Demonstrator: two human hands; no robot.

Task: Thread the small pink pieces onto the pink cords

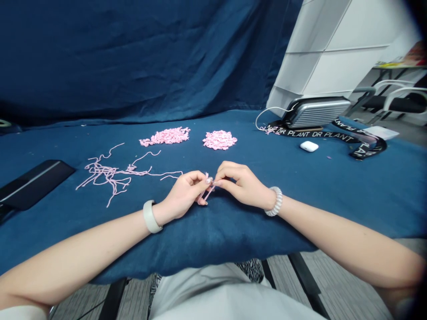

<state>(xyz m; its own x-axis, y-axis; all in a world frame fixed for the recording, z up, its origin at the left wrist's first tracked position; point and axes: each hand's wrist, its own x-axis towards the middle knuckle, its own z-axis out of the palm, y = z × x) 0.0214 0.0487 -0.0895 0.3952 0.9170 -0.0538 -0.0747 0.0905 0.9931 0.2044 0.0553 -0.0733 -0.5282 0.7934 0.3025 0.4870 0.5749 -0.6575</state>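
Observation:
My left hand (188, 193) and my right hand (242, 183) meet over the front of the blue-covered table. Both are closed in a pinch on a short pink yarn (209, 192), which runs in strands between the fingertips. How the yarn is looped there is too small to make out. Loose pink yarn strands (106, 172) lie tangled to the left of my left hand. Beyond my hands sit two heaps of small pink yarn pieces: a long pile (167, 136) and a rounder pile (220, 140).
A black flat object (33, 183) lies at the left. At the back right stands a silver ribbed case (318, 112) with a white cable. A black lettered strap (313, 134) curls in front of it, near a white earbud case (309, 146). Blue cloth (133, 58) hangs behind.

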